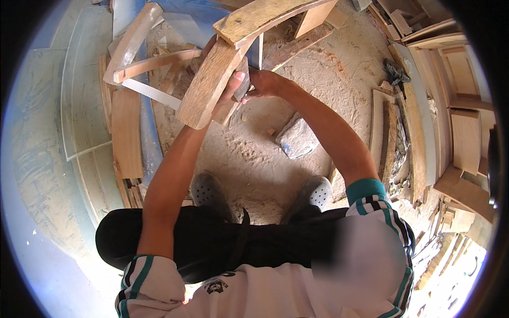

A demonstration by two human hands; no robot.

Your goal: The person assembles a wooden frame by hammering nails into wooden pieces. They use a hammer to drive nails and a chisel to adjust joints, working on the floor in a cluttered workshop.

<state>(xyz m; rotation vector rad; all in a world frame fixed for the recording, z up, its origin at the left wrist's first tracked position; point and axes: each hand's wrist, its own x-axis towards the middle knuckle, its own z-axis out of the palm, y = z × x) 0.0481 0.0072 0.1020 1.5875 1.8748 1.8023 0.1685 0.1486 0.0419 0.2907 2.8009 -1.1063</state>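
A curved wooden piece is tilted up in front of me, joined or touching a longer curved board at its upper end. My left hand reaches behind this piece, its thumb showing on the right side against a small dark wooden block. The rest of its fingers are hidden by the wood. Just right of the block, my right hand has its fingers curled in close beside it. What those fingers pinch is too small and shaded to make out.
A bent wooden frame piece with a crossbar lies at upper left, near glass-like sheets. Flat boards are stacked there. A pale stone block rests on the dusty floor ahead of my shoes. Planks and wooden panels line the right.
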